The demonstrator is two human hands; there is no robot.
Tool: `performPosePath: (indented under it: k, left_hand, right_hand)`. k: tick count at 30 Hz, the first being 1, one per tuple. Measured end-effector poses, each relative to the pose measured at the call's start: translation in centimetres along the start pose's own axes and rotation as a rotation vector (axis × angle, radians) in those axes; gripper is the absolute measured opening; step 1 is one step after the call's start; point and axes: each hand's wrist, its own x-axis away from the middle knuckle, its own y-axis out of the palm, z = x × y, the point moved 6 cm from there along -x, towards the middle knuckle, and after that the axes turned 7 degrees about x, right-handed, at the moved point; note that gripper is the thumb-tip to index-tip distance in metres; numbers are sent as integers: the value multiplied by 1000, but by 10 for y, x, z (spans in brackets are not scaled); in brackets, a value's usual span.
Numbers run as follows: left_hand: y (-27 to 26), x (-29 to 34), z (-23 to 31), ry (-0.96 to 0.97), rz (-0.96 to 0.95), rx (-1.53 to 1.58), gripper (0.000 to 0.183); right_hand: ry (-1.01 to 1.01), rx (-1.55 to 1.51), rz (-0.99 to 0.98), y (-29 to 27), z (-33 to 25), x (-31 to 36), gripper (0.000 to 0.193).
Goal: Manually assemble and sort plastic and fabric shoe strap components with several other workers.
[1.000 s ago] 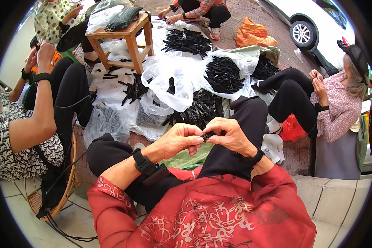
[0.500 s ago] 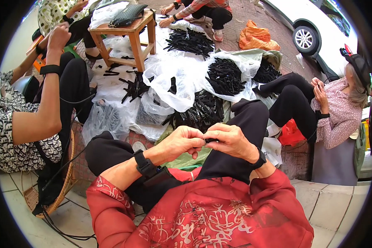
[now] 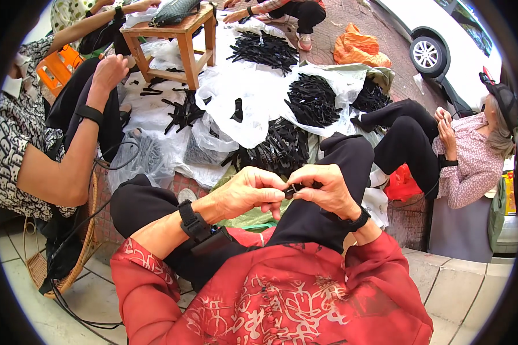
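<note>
Between my two hands, above my lap, is a small black strap-like piece [image 3: 294, 190] with a lighter, buckle-like bit on it. My left hand [image 3: 250, 192] pinches its left end between thumb and forefinger. The right end is gripped by the fingertips of my right hand [image 3: 327, 188]. My fingers cover much of the piece, so its exact kind is unclear. Just beyond my hands lies a heap of similar black straps [image 3: 276, 146] on plastic sheeting.
More black strap piles [image 3: 312, 99] lie on white plastic sheets ahead. A wooden stool [image 3: 187, 43] carries a dark bag. People sit close on the left and right [image 3: 480, 144], another crouches at the far side. An orange sack [image 3: 360, 46] and a white car [image 3: 443, 34] stand beyond.
My hands stay together, and more of the black piece now shows between them. The person on the left has stretched one arm out toward the stool and lowered the other.
</note>
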Motion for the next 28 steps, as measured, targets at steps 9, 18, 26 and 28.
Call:
performPosePath:
  k: [9, 18, 26, 28]
  left_hand:
    - [5, 0, 0, 5, -44, 81, 16]
    - [11, 4, 6, 36, -93, 27, 22]
    - [8, 6, 6, 17, -85, 23, 24]
    - [9, 7, 6, 11, -102, 35, 25]
  right_hand:
    - [101, -267, 20, 3, 10, 6, 20]
    - [55, -162, 38, -3, 8, 4, 21]
    - [169, -356, 23, 6, 10, 4, 20]
    - [187, -412, 16, 7, 10, 4, 20]
